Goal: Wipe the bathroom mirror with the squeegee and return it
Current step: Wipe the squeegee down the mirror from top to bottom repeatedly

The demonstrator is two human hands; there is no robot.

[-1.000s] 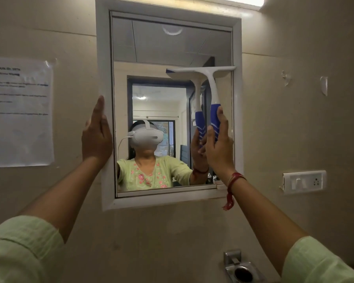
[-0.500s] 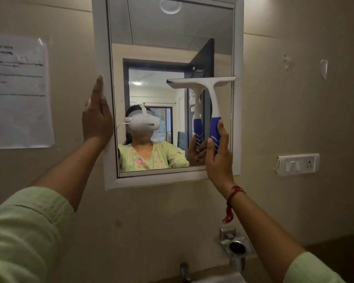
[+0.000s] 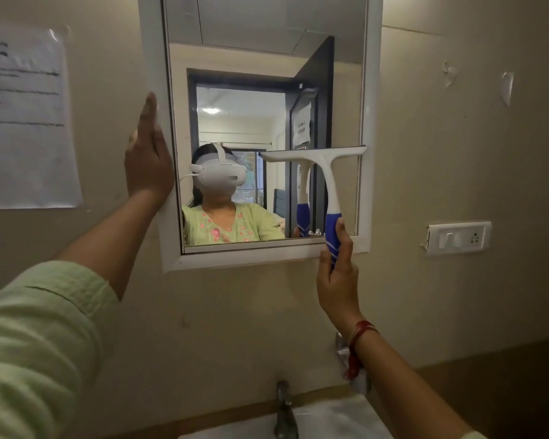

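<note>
Mirror (image 3: 235, 58) hangs upright on the beige wall (image 3: 457, 153), in a white frame (image 3: 372, 90), taller than wide; its top edge is cut off by the view. Squeegee (image 3: 325, 179) lies against the lower right part of the glass. Its white blade bar runs level, side to side, with the right end touching the right frame. Its handle runs down from the bar, long axis near vertical, leaning slightly right toward the blue grip, which crosses the bottom frame. Glass is open to the left of the bar and above it; only a short strip lies below.

Left hand (image 3: 148, 160) is raised, flat and released, fingers straight up, pressed along the left frame. Right hand (image 3: 338, 280) is clenched around the blue grip below the frame, thumb up along it, forearm rising from lower right with a red thread (image 3: 358, 340) at the wrist.

Below are a basin (image 3: 330, 419) and tap (image 3: 284, 410). A paper (image 3: 23, 122) is left of the mirror, a switch (image 3: 458, 237) right.
</note>
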